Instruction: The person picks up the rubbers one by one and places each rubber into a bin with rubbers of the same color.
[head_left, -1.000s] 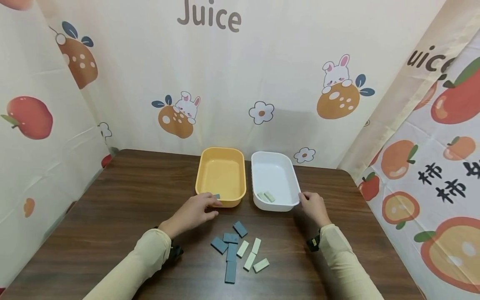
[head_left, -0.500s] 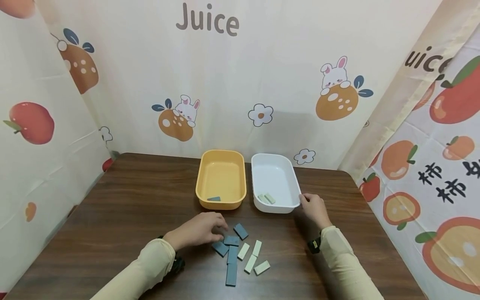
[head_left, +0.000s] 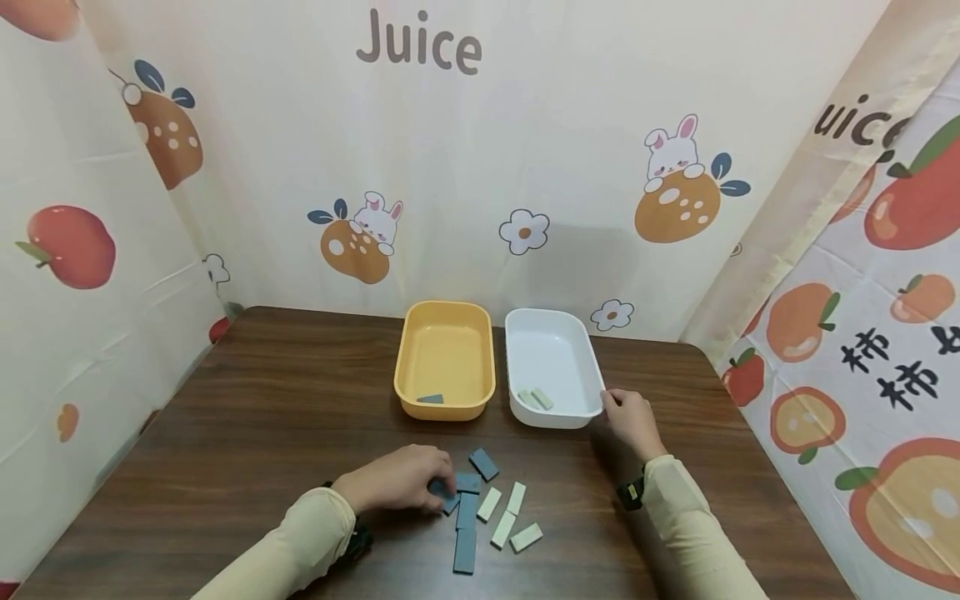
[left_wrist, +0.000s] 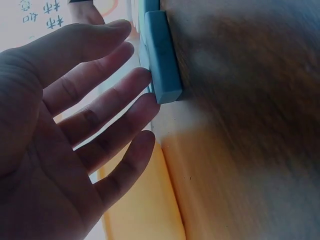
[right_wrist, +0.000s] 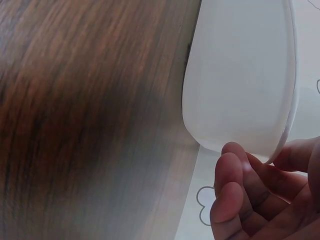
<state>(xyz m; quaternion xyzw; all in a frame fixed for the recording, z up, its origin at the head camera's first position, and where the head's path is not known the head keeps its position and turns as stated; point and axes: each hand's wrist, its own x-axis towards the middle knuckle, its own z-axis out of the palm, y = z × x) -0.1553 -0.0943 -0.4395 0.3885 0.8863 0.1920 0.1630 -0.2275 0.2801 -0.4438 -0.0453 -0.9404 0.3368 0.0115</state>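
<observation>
In the head view my left hand is over the leftmost dark blue-grey block of a small cluster, covering part of it. The left wrist view has the loosely bent fingers beside a blue-grey block, the thumb apart from it. My right hand pinches the near right corner rim of a white plastic tub; the right wrist view shows thumb and fingers on that rim. More blue-grey blocks and several pale green blocks lie on the table.
A yellow tub stands left of the white one, with a blue-grey block inside. Pale green blocks lie in the white tub. A printed curtain hangs behind the dark wooden table.
My left hand has moved from the yellow tub's near edge down toward me to the blue-grey blocks. My right hand still holds the white tub's rim.
</observation>
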